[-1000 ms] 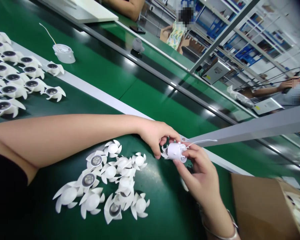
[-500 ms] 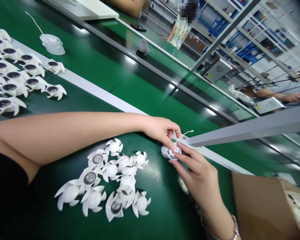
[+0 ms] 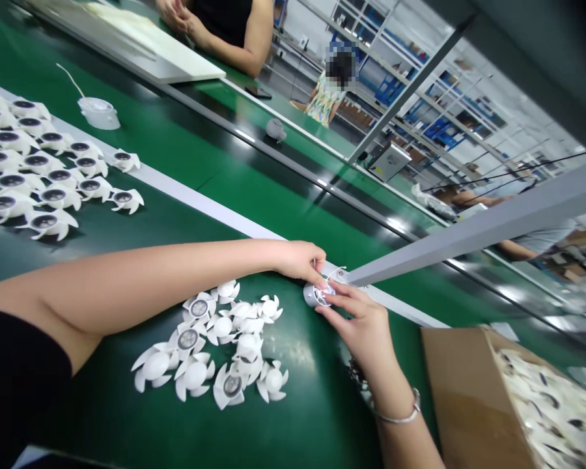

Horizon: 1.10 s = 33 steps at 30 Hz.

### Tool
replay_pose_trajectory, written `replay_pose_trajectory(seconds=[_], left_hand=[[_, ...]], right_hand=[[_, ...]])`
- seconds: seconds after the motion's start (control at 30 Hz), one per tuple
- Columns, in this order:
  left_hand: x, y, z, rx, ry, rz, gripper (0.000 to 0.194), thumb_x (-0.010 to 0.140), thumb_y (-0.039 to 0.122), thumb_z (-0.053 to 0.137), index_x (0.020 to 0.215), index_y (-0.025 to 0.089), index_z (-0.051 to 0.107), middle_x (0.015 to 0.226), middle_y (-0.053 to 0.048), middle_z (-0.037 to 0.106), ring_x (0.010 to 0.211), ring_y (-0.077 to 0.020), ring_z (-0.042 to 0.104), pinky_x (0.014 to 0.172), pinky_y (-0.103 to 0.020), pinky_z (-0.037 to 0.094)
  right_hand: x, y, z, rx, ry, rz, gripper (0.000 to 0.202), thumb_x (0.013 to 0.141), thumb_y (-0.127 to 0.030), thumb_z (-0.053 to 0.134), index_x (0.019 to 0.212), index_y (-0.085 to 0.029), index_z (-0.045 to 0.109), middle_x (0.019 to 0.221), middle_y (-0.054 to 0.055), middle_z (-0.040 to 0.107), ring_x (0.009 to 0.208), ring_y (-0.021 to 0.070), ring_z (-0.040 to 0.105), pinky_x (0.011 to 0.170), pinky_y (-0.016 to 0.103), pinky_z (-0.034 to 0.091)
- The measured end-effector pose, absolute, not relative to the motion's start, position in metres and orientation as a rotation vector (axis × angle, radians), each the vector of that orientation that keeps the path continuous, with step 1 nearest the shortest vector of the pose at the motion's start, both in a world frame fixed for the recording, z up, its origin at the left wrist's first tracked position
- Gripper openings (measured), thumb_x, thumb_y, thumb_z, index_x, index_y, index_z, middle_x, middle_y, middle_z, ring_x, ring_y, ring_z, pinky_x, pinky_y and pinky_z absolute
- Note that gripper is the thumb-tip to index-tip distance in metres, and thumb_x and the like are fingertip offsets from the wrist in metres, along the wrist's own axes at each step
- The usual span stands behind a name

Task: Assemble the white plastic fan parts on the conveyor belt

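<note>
A small round white housing (image 3: pixel 312 296) with a thin white wire is held between both hands near the rail. My left hand (image 3: pixel 303 262) reaches in from the left, its fingers closed on the housing's top. From the right, my right hand (image 3: pixel 356 312) grips the housing with thumb and fingers. White fan blades (image 3: pixel 194 374) lie loosely on the green table (image 3: pixel 322 417) below my left forearm, some with the round metal hub up. More fan blades (image 3: pixel 53 195) stand in rows at the left.
Another white housing (image 3: pixel 99 114) with a wire sits on the green belt (image 3: pixel 200 163). A cardboard box (image 3: pixel 469 391) of white parts is at the right. A grey post (image 3: pixel 469 225) slants over the belt. People are beyond it.
The view has shifted, showing more of the box and of a person across the belt. Both hands still hold the housing, with little visible change in their grip.
</note>
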State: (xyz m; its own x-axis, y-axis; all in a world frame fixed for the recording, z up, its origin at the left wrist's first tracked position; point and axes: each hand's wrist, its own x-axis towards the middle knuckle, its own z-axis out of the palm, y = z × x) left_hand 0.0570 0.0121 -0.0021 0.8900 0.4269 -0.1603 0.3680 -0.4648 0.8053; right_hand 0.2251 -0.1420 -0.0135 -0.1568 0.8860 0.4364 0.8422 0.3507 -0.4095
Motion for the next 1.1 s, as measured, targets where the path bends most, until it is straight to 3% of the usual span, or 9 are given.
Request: replay_pose_trajectory(seconds=[0.23, 0.4, 0.53, 0.6, 0.63, 0.73, 0.83, 1.0, 1.1], left_hand=[[0.051, 0.013, -0.007, 2.134, 0.541, 0.070, 0.037, 0.075, 0.053, 0.069, 0.078, 0.018, 0.057, 0.074, 0.002, 0.059, 0.067, -0.0123, 0.050, 0.058, -0.023, 0.035], [0.027, 0.032, 0.018, 2.071, 0.337, -0.525, 0.040, 0.064, 0.055, 0.078, 0.074, 0.019, 0.062, 0.063, 0.002, 0.061, 0.061, -0.0139, 0.055, 0.057, -0.025, 0.038], [0.019, 0.031, 0.037, 2.233, 0.370, -0.646, 0.041, 0.051, 0.047, 0.086, 0.079, 0.022, 0.069, 0.066, 0.003, 0.067, 0.066, -0.0166, 0.059, 0.059, -0.026, 0.038], [0.022, 0.022, 0.040, 2.313, 0.398, -0.598, 0.042, 0.046, 0.043, 0.088, 0.078, 0.024, 0.068, 0.068, 0.004, 0.068, 0.064, -0.0161, 0.056, 0.058, -0.026, 0.036], [0.023, 0.016, 0.040, 2.341, 0.414, -0.573, 0.043, 0.043, 0.041, 0.089, 0.076, 0.024, 0.068, 0.067, 0.004, 0.067, 0.061, -0.0156, 0.054, 0.057, -0.027, 0.034], [0.028, 0.002, 0.037, 2.370, 0.448, -0.479, 0.041, 0.036, 0.033, 0.091, 0.067, 0.025, 0.066, 0.060, 0.006, 0.063, 0.053, -0.0132, 0.047, 0.054, -0.027, 0.029], [0.030, -0.004, 0.036, 2.371, 0.400, -0.431, 0.030, 0.042, 0.027, 0.089, 0.062, 0.025, 0.067, 0.061, 0.005, 0.062, 0.052, -0.0124, 0.046, 0.053, -0.027, 0.026], [0.031, -0.003, 0.036, 2.403, 0.165, -0.447, 0.013, 0.063, 0.020, 0.076, 0.072, 0.025, 0.069, 0.082, 0.003, 0.068, 0.069, -0.0149, 0.055, 0.054, -0.027, 0.027], [0.035, -0.003, 0.032, 2.413, 0.045, -0.302, 0.013, 0.068, 0.017, 0.071, 0.077, 0.026, 0.066, 0.088, 0.003, 0.068, 0.072, -0.0146, 0.056, 0.054, -0.028, 0.029]], right_hand=[[0.223, -0.146, -0.015, -1.551, -1.994, 0.073, 0.012, 0.081, -0.028, 0.076, 0.091, -0.022, 0.078, 0.110, 0.010, 0.074, 0.097, 0.0246, 0.072, 0.087, 0.040, 0.060], [0.221, -0.149, -0.014, -1.414, -2.132, 0.261, 0.012, 0.084, -0.028, 0.073, 0.095, -0.022, 0.073, 0.114, 0.009, 0.070, 0.104, 0.0231, 0.068, 0.089, 0.039, 0.058], [0.225, -0.143, -0.024, -1.589, -2.011, 0.019, 0.037, 0.092, -0.029, 0.062, 0.128, -0.019, 0.061, 0.140, 0.018, 0.053, 0.127, 0.0299, 0.054, 0.100, 0.051, 0.051], [0.234, -0.142, -0.025, -1.660, -1.920, -0.017, 0.050, 0.093, -0.030, 0.059, 0.141, -0.017, 0.050, 0.146, 0.021, 0.044, 0.127, 0.0309, 0.053, 0.094, 0.050, 0.054], [0.241, -0.143, -0.024, -1.675, -1.882, -0.004, 0.050, 0.093, -0.031, 0.060, 0.140, -0.017, 0.049, 0.143, 0.020, 0.047, 0.119, 0.0293, 0.058, 0.088, 0.047, 0.057], [0.263, -0.148, -0.014, -1.719, -1.848, 0.047, 0.026, 0.092, -0.032, 0.061, 0.114, -0.020, 0.066, 0.110, 0.011, 0.065, 0.086, 0.0209, 0.064, 0.069, 0.036, 0.056], [0.279, -0.156, 0.001, -1.802, -1.939, 0.246, 0.014, 0.091, -0.030, 0.061, 0.087, -0.021, 0.070, 0.086, 0.005, 0.067, 0.073, 0.0179, 0.061, 0.062, 0.031, 0.050], [0.278, -0.169, 0.020, -1.835, -2.064, 0.833, 0.017, 0.088, -0.022, 0.059, 0.075, -0.021, 0.069, 0.078, 0.002, 0.065, 0.066, 0.0153, 0.058, 0.058, 0.028, 0.047], [0.271, -0.174, 0.022, -1.837, -2.131, 0.979, 0.019, 0.086, -0.019, 0.058, 0.072, -0.022, 0.069, 0.072, 0.001, 0.063, 0.061, 0.0144, 0.057, 0.054, 0.026, 0.045]])
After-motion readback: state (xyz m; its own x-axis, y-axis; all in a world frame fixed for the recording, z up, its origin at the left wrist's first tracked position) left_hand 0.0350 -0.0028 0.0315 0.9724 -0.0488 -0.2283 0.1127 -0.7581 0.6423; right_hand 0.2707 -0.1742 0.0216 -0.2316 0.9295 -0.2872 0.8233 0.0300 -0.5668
